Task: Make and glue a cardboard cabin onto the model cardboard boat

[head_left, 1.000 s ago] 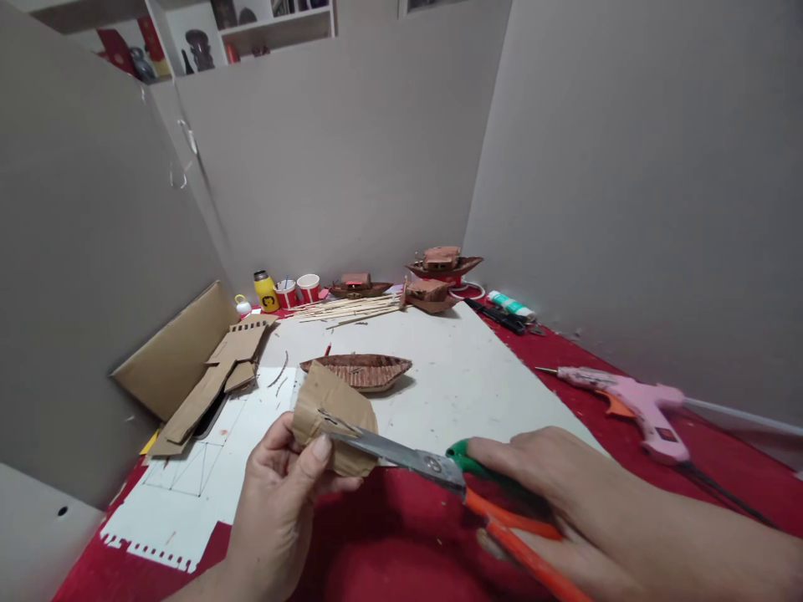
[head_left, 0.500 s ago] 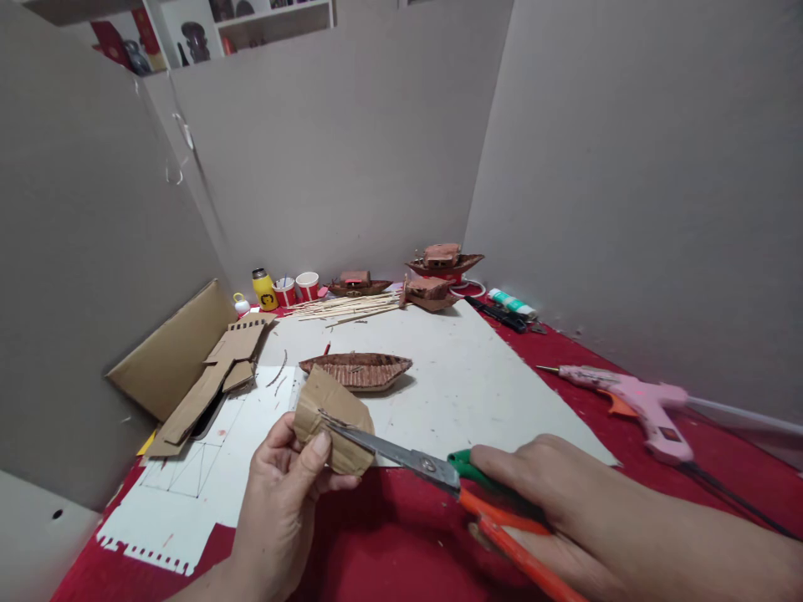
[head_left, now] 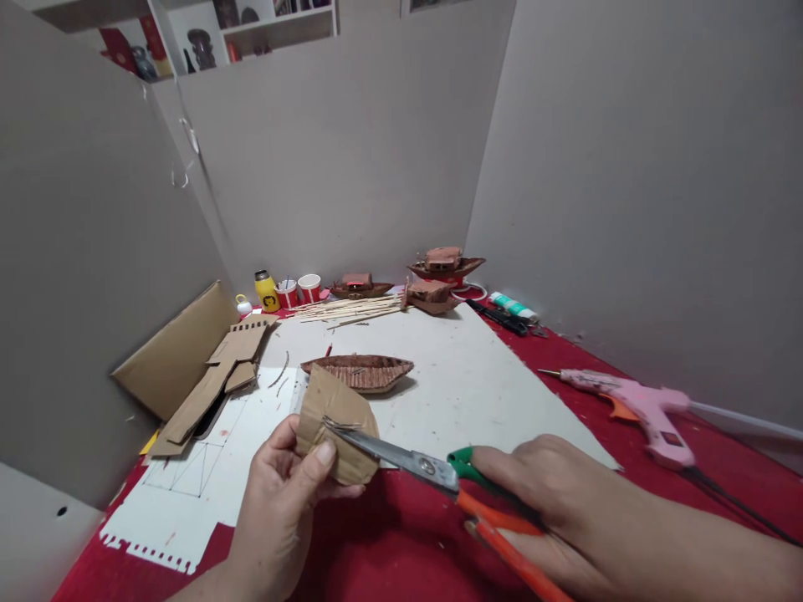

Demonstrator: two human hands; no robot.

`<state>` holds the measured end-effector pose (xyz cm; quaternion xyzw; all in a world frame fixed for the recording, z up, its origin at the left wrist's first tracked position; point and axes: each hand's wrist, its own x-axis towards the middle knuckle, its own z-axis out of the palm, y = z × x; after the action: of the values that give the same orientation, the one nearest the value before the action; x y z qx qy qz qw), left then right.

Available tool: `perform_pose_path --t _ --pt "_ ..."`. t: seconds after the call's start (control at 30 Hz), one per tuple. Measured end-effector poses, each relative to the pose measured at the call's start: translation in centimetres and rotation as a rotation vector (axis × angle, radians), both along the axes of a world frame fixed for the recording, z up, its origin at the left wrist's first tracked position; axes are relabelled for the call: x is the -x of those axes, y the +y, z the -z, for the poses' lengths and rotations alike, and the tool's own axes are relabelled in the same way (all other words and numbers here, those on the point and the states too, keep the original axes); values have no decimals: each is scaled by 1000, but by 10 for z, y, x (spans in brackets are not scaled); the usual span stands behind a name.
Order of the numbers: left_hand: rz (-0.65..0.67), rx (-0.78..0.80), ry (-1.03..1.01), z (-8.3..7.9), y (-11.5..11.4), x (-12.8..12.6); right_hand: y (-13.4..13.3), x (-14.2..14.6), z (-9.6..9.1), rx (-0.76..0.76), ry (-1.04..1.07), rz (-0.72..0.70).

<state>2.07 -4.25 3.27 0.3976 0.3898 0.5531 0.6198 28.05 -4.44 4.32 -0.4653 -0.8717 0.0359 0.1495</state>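
Note:
My left hand (head_left: 285, 485) pinches a piece of brown cardboard (head_left: 348, 405), thumb on its near face and fingers behind. Scissors (head_left: 421, 465) with green and orange handles are gripped in my right hand (head_left: 552, 510). Their blade tips rest at a ragged slit in the middle of the cardboard; how far the blades go in cannot be made out. Just behind the cardboard lies a small brown model boat hull (head_left: 376, 374) with a ribbed floor, partly covered by the cardboard's top edge.
A pink glue gun (head_left: 633, 401) lies at right on the red cloth (head_left: 401, 552). Cut cardboard (head_left: 213, 376) and a drawn-on sheet (head_left: 181, 502) are at left. Thin sticks (head_left: 351, 309), model boats (head_left: 445, 262), paper cups (head_left: 309, 288) and a yellow bottle (head_left: 266, 293) stand farther back.
The cardboard has shifted and tilted slightly in my left hand. The scissors' handles have closed a little, with the tips still at the slit. The whole view has moved slightly.

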Motion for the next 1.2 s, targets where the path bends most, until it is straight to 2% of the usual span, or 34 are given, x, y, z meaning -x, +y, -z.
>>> perform_pose_path --t 0.13,0.33,0.5,0.7,0.87,0.97,1.07,1.13,1.2 --pt "37 -34 -1 -4 2 7 1 -2 1 35 -170 -61" --pt "-50 -98 82 -1 2 13 1 -1 -2 49 -95 -62" --pt "-163 -120 50 -6 7 17 1 -4 -2 13 -66 -95" --pt "-303 -250 -60 -25 20 28 15 -8 24 -104 -163 -106" --pt "-330 -314 -57 -37 25 35 37 1 39 -29 -214 -129" --pt "-327 -333 -62 -37 28 39 45 6 32 -3 -183 -137" --pt "-313 -356 -46 -33 34 42 50 20 12 -65 -107 -122" --pt "-289 -375 2 -31 38 43 51 37 -7 -173 66 -163" --pt "-259 -408 79 -29 42 42 53 60 -24 -231 290 -302"
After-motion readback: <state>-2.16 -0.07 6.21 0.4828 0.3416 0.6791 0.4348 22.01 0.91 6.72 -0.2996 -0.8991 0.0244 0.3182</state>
